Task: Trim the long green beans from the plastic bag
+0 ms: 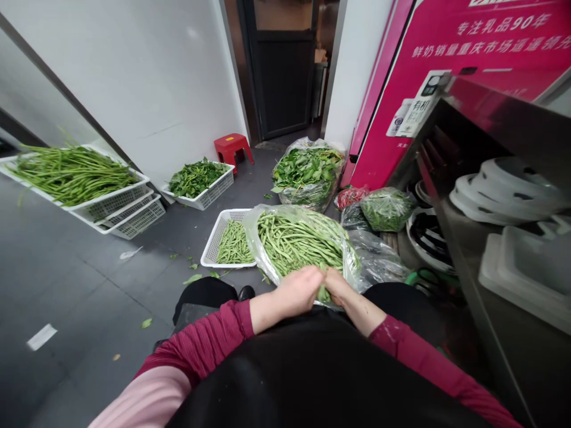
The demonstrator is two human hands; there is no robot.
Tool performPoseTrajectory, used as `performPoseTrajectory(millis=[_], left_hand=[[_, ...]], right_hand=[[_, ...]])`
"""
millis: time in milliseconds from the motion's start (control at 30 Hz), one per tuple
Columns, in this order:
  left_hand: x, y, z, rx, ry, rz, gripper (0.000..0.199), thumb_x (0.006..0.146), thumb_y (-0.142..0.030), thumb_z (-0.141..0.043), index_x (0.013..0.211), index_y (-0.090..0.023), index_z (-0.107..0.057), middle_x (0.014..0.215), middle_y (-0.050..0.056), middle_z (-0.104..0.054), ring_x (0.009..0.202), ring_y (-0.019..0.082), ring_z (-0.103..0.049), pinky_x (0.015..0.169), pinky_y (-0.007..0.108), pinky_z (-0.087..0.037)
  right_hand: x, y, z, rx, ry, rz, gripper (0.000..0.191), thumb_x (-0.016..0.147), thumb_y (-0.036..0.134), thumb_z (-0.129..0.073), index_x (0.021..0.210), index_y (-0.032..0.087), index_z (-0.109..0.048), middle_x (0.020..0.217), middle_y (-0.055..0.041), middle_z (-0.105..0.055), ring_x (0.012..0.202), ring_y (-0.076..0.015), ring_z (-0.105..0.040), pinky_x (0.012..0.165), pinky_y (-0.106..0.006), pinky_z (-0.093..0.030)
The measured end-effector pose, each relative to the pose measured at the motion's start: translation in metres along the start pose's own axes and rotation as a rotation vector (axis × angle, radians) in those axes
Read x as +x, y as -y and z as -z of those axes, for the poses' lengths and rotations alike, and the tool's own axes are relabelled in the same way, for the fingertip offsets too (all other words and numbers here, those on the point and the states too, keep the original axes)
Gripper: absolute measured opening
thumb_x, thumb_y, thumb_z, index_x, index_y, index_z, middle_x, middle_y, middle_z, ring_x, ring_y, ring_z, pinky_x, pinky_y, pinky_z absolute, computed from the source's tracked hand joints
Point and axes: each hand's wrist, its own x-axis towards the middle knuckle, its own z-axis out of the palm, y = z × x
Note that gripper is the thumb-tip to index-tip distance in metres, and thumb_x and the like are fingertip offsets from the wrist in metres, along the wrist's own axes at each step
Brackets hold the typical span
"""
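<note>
Close in front of me stands a clear plastic bag (252,229) full of long green beans (298,241). My left hand (301,290) and my right hand (338,285) meet over its near edge, both with curled fingers. A small bunch of green beans (324,292) shows between and below them, gripped by the two hands. Behind the bag on the left, a white plastic basket (209,252) holds short broken bean pieces (234,244). The fingertips themselves are partly hidden.
A red stool (232,150), a basket of leafy greens (203,199) and stacked baskets of long stems (134,217) stand to the left. Ahead is a bag of leaves (307,169). A metal shelf (464,238) with white dishes is close on my right. Scraps lie on the floor.
</note>
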Motion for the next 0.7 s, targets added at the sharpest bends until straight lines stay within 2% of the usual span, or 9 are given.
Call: performPoseTrajectory(millis=[100,133,200,300,400,500,567,700], left_hand=[[0.007,0.009,0.021,-0.194,-0.266,0.238,0.012,0.08,-0.025,-0.04,0.084,-0.016,-0.047,0.081,0.005,-0.053,0.076,0.015,-0.052,0.072,0.029,-0.044],[0.009,0.014,0.028,-0.293,-0.328,0.313,0.012,0.08,-0.027,-0.042,0.083,-0.016,-0.046,0.077,0.004,-0.053,0.073,0.015,-0.053,0.07,0.029,-0.045],[0.013,0.025,0.039,-0.561,-0.366,0.442,0.014,0.078,-0.03,-0.046,0.082,-0.017,-0.043,0.068,0.001,-0.052,0.064,0.013,-0.055,0.065,0.03,-0.047],[0.015,0.046,0.036,-1.02,-0.297,0.596,0.022,0.073,-0.03,-0.054,0.084,-0.016,-0.041,0.06,-0.002,-0.052,0.056,0.012,-0.056,0.059,0.029,-0.05],[0.012,0.063,0.016,-1.305,-0.235,0.649,0.027,0.069,-0.028,-0.06,0.084,-0.015,-0.043,0.062,-0.001,-0.055,0.059,0.011,-0.058,0.06,0.026,-0.05],[0.008,0.068,-0.006,-1.457,-0.175,0.639,0.027,0.067,-0.027,-0.063,0.082,-0.014,-0.046,0.069,0.001,-0.056,0.063,0.009,-0.058,0.063,0.024,-0.049],[0.005,0.068,-0.016,-1.513,-0.113,0.628,0.027,0.066,-0.028,-0.065,0.081,-0.013,-0.048,0.071,0.001,-0.057,0.063,0.009,-0.057,0.063,0.023,-0.048],[0.003,0.07,-0.021,-1.558,-0.04,0.647,0.03,0.061,-0.026,-0.07,0.081,-0.011,-0.052,0.066,0.0,-0.054,0.058,0.007,-0.054,0.055,0.018,-0.043]], right_hand=[[0.008,-0.007,0.013,-0.316,-0.167,0.046,0.014,0.054,0.013,-0.064,0.054,0.019,-0.051,0.031,0.0063,-0.044,0.032,-0.0088,-0.041,0.039,-0.021,-0.029],[0.009,-0.008,0.017,-0.372,-0.162,0.041,0.015,0.054,0.013,-0.065,0.052,0.019,-0.051,0.03,0.0065,-0.043,0.031,-0.0083,-0.04,0.038,-0.021,-0.029],[0.008,-0.006,0.022,-0.342,-0.105,0.031,0.018,0.055,0.02,-0.067,0.052,0.019,-0.05,0.032,0.0058,-0.045,0.03,-0.0082,-0.039,0.036,-0.022,-0.029],[0.001,0.007,0.021,-0.048,0.057,-0.008,0.02,0.06,0.032,-0.067,0.059,0.018,-0.052,0.043,0.0039,-0.051,0.035,-0.0089,-0.043,0.038,-0.022,-0.034],[-0.009,0.025,0.014,0.201,0.286,-0.101,0.019,0.064,0.034,-0.064,0.069,0.017,-0.056,0.054,0.0013,-0.056,0.043,-0.0091,-0.047,0.045,-0.023,-0.039],[-0.018,0.034,0.006,0.284,0.454,-0.173,0.019,0.065,0.031,-0.062,0.075,0.015,-0.057,0.064,-0.0014,-0.06,0.047,-0.0093,-0.049,0.048,-0.024,-0.039],[-0.022,0.034,0.003,0.337,0.518,-0.223,0.019,0.066,0.031,-0.06,0.076,0.015,-0.057,0.06,0.0004,-0.057,0.045,-0.0079,-0.046,0.047,-0.023,-0.037],[-0.026,0.031,0.002,0.403,0.607,-0.347,0.018,0.067,0.031,-0.057,0.072,0.014,-0.055,0.049,0.0054,-0.044,0.04,-0.0056,-0.038,0.044,-0.021,-0.032]])
